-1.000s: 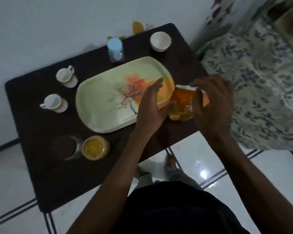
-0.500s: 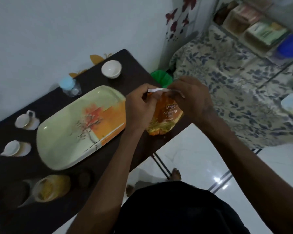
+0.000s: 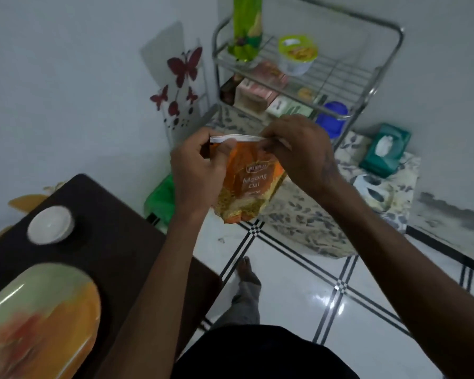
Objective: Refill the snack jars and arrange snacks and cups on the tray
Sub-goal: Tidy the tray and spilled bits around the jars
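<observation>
Reference landmark: the dark table (image 3: 115,258) at lower left.

1. Tray (image 3: 39,321). It lies on the table at the nearest visible part, with nothing seen on the portion in frame. It appears motion-blurred. Judgement: it is kept bare to receive the snacks and cups.

2. White bowl (image 3: 50,225). It stands on the table beyond the tray, towards the table's far corner, well apart from the hands. The snack jars are out of frame.

3. Snack packet (image 3: 253,184). An orange pouch printed "Moong Dal", held upright in the air past the table's right edge, over the floor, not resting on anything. Its contents sit low in the pouch, leaving the upper part slack.

4. Left hand (image 3: 196,173). Its fingers are curled and pinch the left end of the white seal strip along the packet top.

5. Right hand (image 3: 298,151). Thumb and fingers pinch the right end of the same strip. Judgement: opposed pinches at both ends stretch the seal, which suits tearing or pulling it open; the upright hold should prevent spillage.

6. Wire rack (image 3: 361,77). It stands beyond the packet, far from the table, against the wall, and carries other packets and boxes.
</observation>
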`<action>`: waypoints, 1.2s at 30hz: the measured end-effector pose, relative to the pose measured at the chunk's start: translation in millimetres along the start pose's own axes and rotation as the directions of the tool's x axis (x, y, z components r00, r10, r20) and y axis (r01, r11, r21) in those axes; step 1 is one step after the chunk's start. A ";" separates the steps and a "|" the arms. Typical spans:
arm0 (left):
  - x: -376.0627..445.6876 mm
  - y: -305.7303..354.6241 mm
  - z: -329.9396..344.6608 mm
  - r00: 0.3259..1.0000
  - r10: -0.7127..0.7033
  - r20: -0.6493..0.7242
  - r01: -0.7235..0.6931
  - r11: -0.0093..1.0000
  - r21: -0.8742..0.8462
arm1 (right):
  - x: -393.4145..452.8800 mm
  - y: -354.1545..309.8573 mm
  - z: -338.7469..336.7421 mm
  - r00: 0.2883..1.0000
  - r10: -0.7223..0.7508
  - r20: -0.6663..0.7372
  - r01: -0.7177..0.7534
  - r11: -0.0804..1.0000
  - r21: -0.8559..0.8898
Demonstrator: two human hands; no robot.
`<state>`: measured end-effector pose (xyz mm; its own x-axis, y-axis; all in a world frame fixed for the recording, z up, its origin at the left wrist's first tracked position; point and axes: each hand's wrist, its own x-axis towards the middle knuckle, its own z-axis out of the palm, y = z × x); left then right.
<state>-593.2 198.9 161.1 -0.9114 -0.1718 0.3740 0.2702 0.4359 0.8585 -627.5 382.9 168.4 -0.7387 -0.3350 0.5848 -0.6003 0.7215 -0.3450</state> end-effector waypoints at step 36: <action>286.3 84.9 334.0 1.000 -0.017 0.025 0.021 0.981 -0.193 | 229.1 407.2 -139.3 0.997 0.082 -0.005 -0.082 0.996 -0.039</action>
<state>-934.9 481.8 223.9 -0.9233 -0.1567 0.3507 0.3057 0.2530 0.9179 -998.5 684.4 264.1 -0.7839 -0.2712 0.5585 -0.5250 0.7697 -0.3632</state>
